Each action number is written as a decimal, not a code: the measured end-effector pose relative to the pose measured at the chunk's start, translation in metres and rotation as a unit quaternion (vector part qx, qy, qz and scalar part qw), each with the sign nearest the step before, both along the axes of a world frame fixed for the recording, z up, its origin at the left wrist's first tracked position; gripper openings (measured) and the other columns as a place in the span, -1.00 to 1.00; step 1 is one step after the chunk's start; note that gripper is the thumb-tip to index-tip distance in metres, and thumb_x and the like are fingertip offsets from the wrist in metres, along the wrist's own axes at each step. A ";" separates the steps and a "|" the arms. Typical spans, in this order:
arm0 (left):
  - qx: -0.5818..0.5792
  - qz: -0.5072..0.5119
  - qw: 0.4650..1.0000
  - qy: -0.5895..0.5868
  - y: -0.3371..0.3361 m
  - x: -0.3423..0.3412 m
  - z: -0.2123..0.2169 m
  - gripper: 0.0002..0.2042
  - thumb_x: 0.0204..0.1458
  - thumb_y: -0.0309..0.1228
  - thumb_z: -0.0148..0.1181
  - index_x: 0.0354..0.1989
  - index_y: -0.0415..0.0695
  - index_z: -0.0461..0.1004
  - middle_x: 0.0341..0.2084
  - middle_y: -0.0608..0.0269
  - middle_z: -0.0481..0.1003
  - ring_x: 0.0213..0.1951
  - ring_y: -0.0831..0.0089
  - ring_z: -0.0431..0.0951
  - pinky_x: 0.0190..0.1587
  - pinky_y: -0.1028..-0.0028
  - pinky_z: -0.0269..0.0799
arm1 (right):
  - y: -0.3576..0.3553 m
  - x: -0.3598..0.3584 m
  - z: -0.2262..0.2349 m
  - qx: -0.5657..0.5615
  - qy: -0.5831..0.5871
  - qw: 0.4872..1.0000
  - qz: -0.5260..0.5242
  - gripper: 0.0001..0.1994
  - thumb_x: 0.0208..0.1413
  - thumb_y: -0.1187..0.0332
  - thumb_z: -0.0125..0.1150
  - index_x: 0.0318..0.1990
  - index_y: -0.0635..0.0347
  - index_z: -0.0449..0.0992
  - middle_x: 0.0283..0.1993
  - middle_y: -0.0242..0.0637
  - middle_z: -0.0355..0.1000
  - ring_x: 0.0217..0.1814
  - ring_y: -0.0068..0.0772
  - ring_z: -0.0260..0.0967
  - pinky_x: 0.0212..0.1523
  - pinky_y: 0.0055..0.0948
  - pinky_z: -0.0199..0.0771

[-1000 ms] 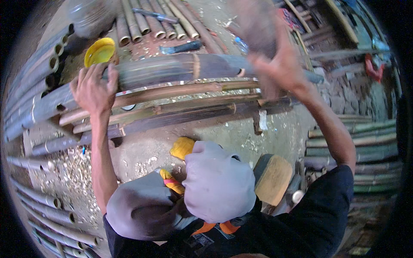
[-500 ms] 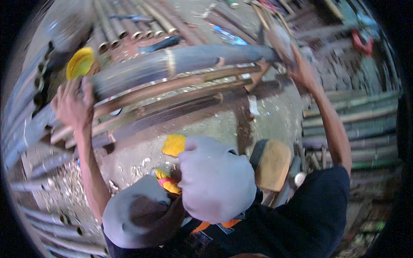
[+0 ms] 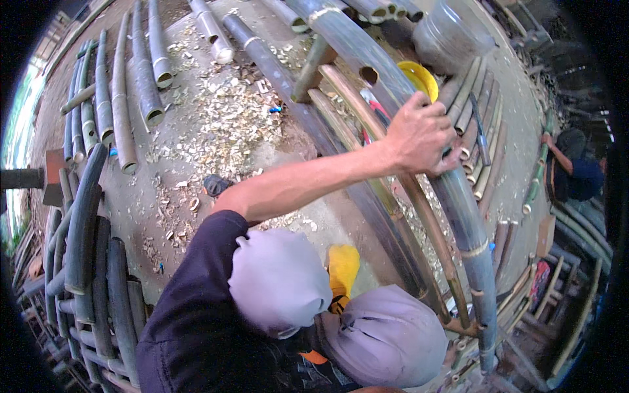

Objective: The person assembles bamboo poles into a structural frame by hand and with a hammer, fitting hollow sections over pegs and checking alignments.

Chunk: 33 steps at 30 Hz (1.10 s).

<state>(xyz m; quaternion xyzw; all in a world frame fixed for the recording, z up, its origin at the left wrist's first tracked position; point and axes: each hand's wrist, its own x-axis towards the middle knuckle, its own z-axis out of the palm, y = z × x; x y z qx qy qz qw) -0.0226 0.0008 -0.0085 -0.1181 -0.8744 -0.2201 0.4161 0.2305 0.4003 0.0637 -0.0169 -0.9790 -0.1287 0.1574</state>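
My left hand [image 3: 419,134] lies over the thick grey-green bamboo pole [image 3: 458,216], fingers [image 3: 445,154] curled down around its far side and pressed against it. My right hand is out of view, so I cannot tell how it stands. The pole runs from the top of the picture past my hand down toward the lower right, beside thinner brown poles [image 3: 393,190] just to its near side. I judge it heavy and stiff, long enough to swing if taken off-centre; the skin looks smooth and rounded, so likely slippery. The ringed nodes give a better hold than the bare lengths. A yellow bowl [image 3: 419,77] sits just beyond my hand, and shavings [image 3: 216,124] litter the floor.
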 end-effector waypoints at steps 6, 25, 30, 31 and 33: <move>0.040 -0.062 0.997 0.022 -0.007 0.033 0.005 -0.74 -0.14 -0.13 0.10 -0.51 -0.08 0.47 -0.49 0.28 0.44 -0.33 0.39 0.41 -0.15 0.27 0.25 | -0.006 -0.110 0.019 -0.109 -0.157 0.973 0.132 -0.34 -0.21 0.43 0.28 0.16 0.23 0.22 0.04 0.04 0.31 0.06 -0.02 0.30 0.07 -0.21 0.27; 0.843 -0.220 0.234 -0.432 0.076 0.131 -0.175 -0.61 -0.05 -0.14 0.22 -0.07 -0.03 0.43 -0.20 0.40 0.48 -0.16 0.54 0.45 -0.14 0.32 0.37 | -0.128 -0.129 0.091 -0.117 -0.380 0.917 0.033 -0.19 -0.38 0.32 0.39 0.17 0.32 0.22 0.09 -0.03 0.29 0.16 -0.24 0.21 0.11 -0.33 0.20; 0.881 -0.205 0.262 -0.337 0.052 0.136 -0.197 -0.65 -0.09 -0.15 0.25 -0.13 0.02 0.44 -0.30 0.40 0.46 -0.19 0.50 0.44 -0.17 0.23 0.38 | -0.171 -0.145 0.078 -0.192 -0.372 0.898 0.133 -0.20 -0.44 0.34 0.41 0.11 0.33 0.23 0.02 -0.14 0.30 0.11 -0.32 0.20 0.11 -0.36 0.20; 0.901 -0.147 0.271 -0.306 0.045 0.137 -0.196 -0.57 -0.11 -0.13 0.26 -0.06 0.01 0.38 -0.27 0.39 0.45 -0.20 0.50 0.44 -0.19 0.21 0.38 | -0.176 -0.154 0.068 -0.227 -0.366 0.882 0.191 -0.25 -0.46 0.33 0.41 0.04 0.32 0.26 -0.11 -0.15 0.35 -0.01 -0.33 0.28 0.04 -0.35 0.26; 0.894 -0.148 0.286 -0.312 0.019 0.142 -0.194 -0.48 -0.11 -0.07 0.24 0.03 0.01 0.31 -0.18 0.37 0.42 -0.13 0.49 0.41 -0.09 0.18 0.33 | -0.191 -0.171 0.062 -0.250 -0.387 0.853 0.246 -0.25 -0.45 0.30 0.39 0.03 0.31 0.24 -0.17 -0.08 0.38 -0.07 -0.24 0.34 0.01 -0.28 0.30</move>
